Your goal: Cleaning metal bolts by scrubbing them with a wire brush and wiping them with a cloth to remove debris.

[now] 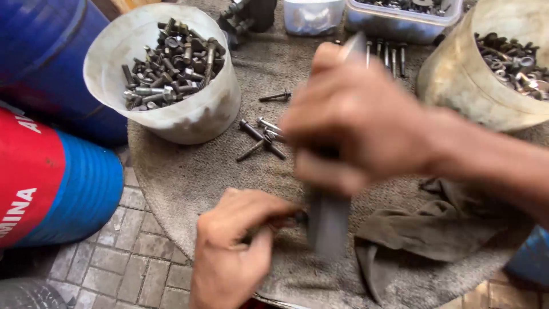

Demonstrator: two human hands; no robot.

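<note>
A small dark piece [286,219], apparently a bolt though too blurred to be sure, is pinched at the fingertips of the left hand [237,246], whose grip is closed on it low over the bench [189,171]. It is kept down near the cloth-covered surface, seemingly so that it stays steady under the tool. Just to the right of that grip, a long flat grey tool [329,220], perhaps a file or a wire brush, is held upright-tilted, its lower end just beside the pinched piece; contact cannot be told through the blur. The tool is clasped from above by the right hand [357,134], its grip wrapped tight around the upper shaft, a hold that looks suited to stroking along the piece.

Beyond the right grip, a few loose bolts [263,137] are scattered on the bench, within easy reach. Farther up and to the left, a white bucket [211,111] heaped with dark bolts is stood, and to the upper right a tan bucket [457,86] of washers and nuts is seen. A row of bolts [389,54] is laid out before a clear plastic tub [400,26] at the top. A crumpled grey rag [434,232] is left just right of the tool. Blue and red drums [51,171] are stood at the far left, over paving bricks [137,257].
</note>
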